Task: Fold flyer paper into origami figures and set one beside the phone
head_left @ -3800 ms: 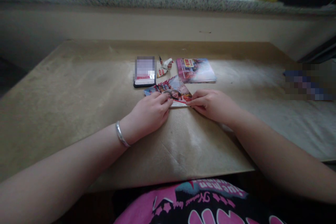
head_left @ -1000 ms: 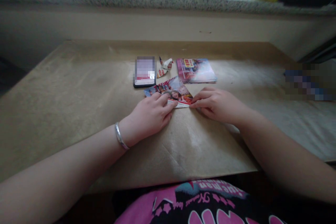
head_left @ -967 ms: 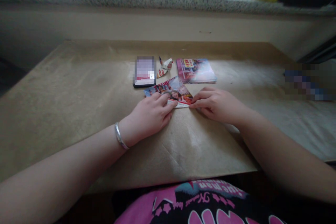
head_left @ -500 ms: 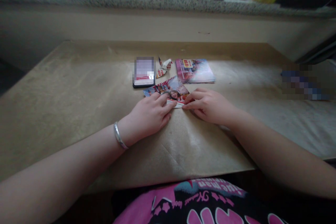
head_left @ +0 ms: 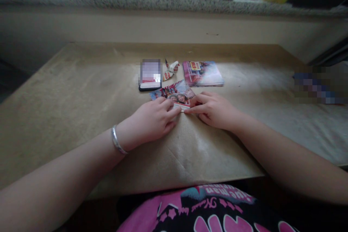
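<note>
A printed colour leaflet (head_left: 174,88) lies on the table in front of me, its near edge folded up into a narrow white strip with a red line. My left hand (head_left: 154,117) presses on its left part, thumb and forefinger holding down the fold. At the right end of that strip, my right hand (head_left: 212,108) pinches the leaflet between thumb and fingers. Fingers of both hands cover parts of the near edge. Just beyond is a folded paper bird (head_left: 171,70), white, red and yellow.
A phone (head_left: 150,74) with a lit screen lies left of the bird. To its right sits a stack of pink and blue leaflets (head_left: 203,73). Bottles and jars stand on the stone windowsill (head_left: 152,3). A blurred bluish item (head_left: 318,88) is at the table's right side.
My right fingertips have slid slightly left along the folded edge, closer to my left forefinger. My left hand has shifted a little left. The other items look unmoved.
</note>
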Tool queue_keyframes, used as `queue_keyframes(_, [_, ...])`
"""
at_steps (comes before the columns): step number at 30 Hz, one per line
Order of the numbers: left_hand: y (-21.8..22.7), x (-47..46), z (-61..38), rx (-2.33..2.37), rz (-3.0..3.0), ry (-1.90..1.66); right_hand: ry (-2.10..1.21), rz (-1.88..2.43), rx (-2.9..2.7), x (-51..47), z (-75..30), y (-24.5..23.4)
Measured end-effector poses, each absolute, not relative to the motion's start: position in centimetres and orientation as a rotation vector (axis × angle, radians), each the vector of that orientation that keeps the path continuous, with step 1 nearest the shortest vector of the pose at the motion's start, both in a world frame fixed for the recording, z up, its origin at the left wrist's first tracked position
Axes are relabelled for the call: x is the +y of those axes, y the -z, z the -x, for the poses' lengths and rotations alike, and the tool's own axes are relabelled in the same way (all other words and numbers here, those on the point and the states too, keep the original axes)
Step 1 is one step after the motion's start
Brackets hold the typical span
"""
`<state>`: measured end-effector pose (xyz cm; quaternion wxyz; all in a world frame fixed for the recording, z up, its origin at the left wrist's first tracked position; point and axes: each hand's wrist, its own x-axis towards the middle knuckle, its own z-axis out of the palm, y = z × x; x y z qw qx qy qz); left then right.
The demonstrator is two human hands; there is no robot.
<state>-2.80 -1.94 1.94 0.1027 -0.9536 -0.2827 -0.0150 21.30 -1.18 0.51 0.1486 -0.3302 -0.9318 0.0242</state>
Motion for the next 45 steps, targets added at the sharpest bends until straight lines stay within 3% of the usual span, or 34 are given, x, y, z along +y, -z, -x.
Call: queue_keyframes(45, [-3.7,1.1,6.9,-0.808,3.132,0.033,-0.041,0.939,-2.62,-1.1,-21.2,0.2])
